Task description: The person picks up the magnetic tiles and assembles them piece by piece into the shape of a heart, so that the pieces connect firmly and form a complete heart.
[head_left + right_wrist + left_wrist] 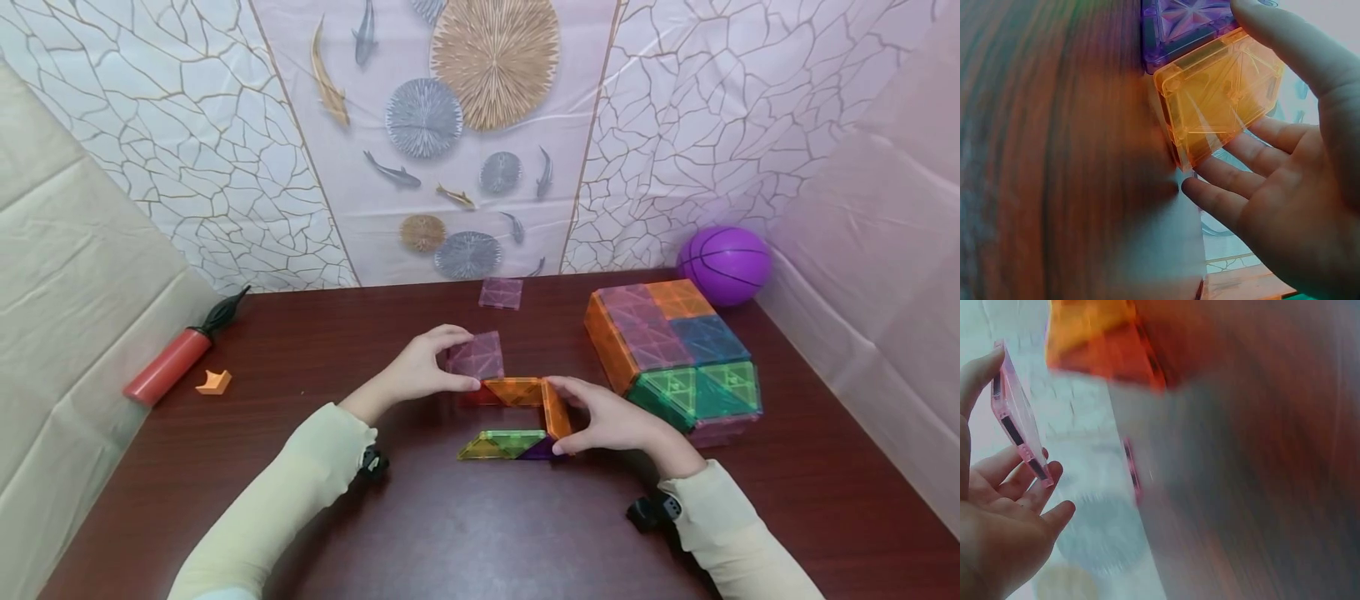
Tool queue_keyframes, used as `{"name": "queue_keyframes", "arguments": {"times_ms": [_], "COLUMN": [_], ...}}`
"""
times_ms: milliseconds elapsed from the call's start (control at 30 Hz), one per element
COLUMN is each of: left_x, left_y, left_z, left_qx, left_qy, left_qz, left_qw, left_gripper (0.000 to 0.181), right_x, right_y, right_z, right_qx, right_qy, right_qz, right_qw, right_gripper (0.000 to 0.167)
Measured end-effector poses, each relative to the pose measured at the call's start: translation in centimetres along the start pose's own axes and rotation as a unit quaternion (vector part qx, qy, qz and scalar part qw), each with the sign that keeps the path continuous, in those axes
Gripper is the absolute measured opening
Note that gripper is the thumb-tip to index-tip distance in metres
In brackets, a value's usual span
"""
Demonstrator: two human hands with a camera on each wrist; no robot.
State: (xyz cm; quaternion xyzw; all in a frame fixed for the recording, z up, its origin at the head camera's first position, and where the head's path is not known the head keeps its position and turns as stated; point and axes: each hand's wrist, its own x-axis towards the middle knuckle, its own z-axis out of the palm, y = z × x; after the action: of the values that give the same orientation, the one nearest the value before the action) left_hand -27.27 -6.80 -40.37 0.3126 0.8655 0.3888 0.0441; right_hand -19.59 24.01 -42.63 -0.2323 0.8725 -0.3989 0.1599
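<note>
A translucent pink square magnetic tile [477, 357] is pinched between the thumb and fingers of my left hand [416, 365], tilted above the back of a low tile frame. Its edge magnets show in the left wrist view. The frame stands on the table, with orange tiles [516, 390] along the back, an orange tile [556, 412] on the right, and green [513, 442], yellow [482, 451] and purple [537, 451] tiles in front. My right hand [611, 418] grips the frame's right side, thumb at the front corner and fingers behind the orange tile [1216, 94].
At the right stands a large block of coloured tiles [645, 329], with a purple ball [725, 265] behind it. Another pink tile [501, 292] lies near the table's back edge. A red hand pump [168, 365] and a small orange piece [214, 382] lie at the left.
</note>
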Motion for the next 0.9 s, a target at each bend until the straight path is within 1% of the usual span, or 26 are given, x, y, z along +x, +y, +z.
{"name": "queue_keyframes", "arguments": {"times_ms": [100,200,333,500,667,900], "left_x": [-0.4,-0.8,-1.2,-1.4,-1.4,-1.5], "left_y": [1.5,2.8,3.9,4.2,4.4,4.3], "left_z": [1.0,1.8,2.8,3.8,4.3,4.8], "left_qx": [-0.003,-0.005,0.006,0.012,0.021,0.044], "left_qy": [-0.009,-0.014,-0.025,-0.032,-0.037,-0.043], "left_qz": [0.03,0.053,0.068,0.082,0.082,0.084], "left_qw": [0.9995,0.9985,0.9973,0.996,0.9958,0.9946], "left_gripper": [0.069,0.069,0.068,0.066,0.065,0.065], "right_x": [0.0,0.1,0.1,0.1,0.0,0.1], "right_y": [0.0,0.0,0.0,0.1,0.0,0.1], "right_z": [0.0,0.0,0.0,0.0,0.0,0.0], "right_qx": [0.005,0.01,0.009,0.004,0.004,0.007], "right_qy": [0.0,0.001,0.003,0.003,0.002,0.0], "right_qz": [-0.001,-0.001,-0.003,-0.005,-0.003,-0.012], "right_qw": [1.0,0.9999,1.0,1.0,1.0,0.9999], "right_gripper": [0.093,0.093,0.092,0.092,0.093,0.091]}}
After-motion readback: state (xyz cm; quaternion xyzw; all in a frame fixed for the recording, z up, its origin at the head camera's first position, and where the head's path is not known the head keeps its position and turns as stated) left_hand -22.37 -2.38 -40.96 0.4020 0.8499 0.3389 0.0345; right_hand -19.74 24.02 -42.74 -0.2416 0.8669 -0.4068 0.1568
